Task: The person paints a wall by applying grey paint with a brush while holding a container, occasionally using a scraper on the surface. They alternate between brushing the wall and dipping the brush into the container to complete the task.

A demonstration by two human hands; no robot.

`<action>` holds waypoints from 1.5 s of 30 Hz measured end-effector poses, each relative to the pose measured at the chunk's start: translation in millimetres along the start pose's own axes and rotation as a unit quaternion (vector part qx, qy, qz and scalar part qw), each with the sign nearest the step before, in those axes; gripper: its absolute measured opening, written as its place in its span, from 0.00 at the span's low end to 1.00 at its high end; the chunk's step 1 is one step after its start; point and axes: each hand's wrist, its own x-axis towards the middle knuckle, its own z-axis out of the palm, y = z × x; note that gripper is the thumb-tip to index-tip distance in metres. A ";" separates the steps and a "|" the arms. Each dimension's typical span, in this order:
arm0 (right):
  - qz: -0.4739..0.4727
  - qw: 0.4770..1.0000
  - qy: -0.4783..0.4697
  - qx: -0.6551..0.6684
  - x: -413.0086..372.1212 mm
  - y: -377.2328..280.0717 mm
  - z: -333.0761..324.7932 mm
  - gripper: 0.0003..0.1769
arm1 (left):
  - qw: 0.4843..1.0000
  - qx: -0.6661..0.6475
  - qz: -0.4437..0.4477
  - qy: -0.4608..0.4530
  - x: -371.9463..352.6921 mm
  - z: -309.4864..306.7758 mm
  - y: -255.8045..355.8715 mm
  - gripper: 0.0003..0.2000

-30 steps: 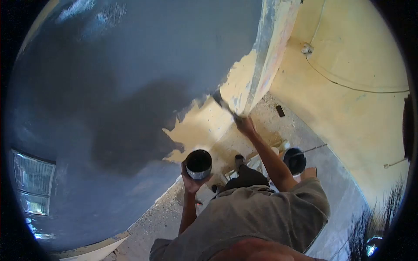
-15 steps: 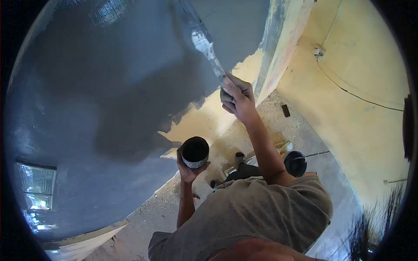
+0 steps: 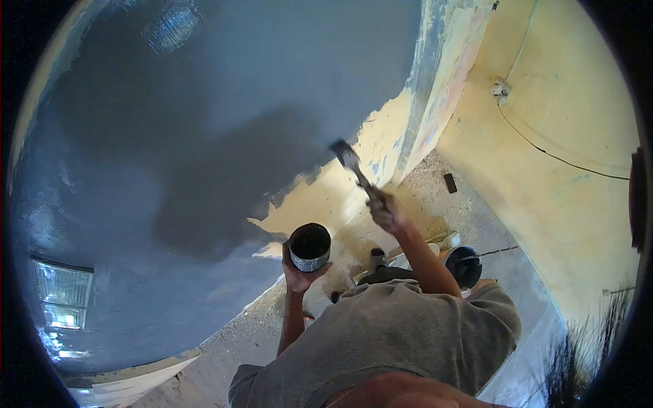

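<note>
One pot (image 3: 310, 253) is gripped by the left hand (image 3: 299, 279), a brush (image 3: 353, 166) by the right (image 3: 386, 211) — strokes are best overlapped along the wall (image 3: 279, 64).

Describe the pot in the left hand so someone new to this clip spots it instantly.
Start at the large, mostly gray wall and find its ragged yellow patch. By the patch's lower end, the left hand holds the pot, round and open-topped, dark inside with a grayish outer side. Unlike the bucket farther right, it is hand-held.
</note>
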 end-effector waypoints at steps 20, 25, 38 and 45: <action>0.010 0.986 0.162 -0.033 16.3 42.2 -44.8 0.19 | 0.999 0.035 0.028 -0.013 -0.7 17.1 8.1 0.44; -0.119 0.986 -0.033 -0.115 -10.7 -42.7 118.7 0.16 | 1.000 0.010 0.019 0.000 -1.9 16.2 9.9 0.44; -0.052 0.921 0.326 -0.209 12.1 43.1 -128.6 0.13 | 0.999 0.032 0.018 -0.005 -8.7 15.7 27.7 0.44; -0.201 0.760 0.364 -0.499 -104.1 57.8 -292.8 0.15 | 0.998 -0.003 0.061 -0.013 8.2 18.7 13.9 0.43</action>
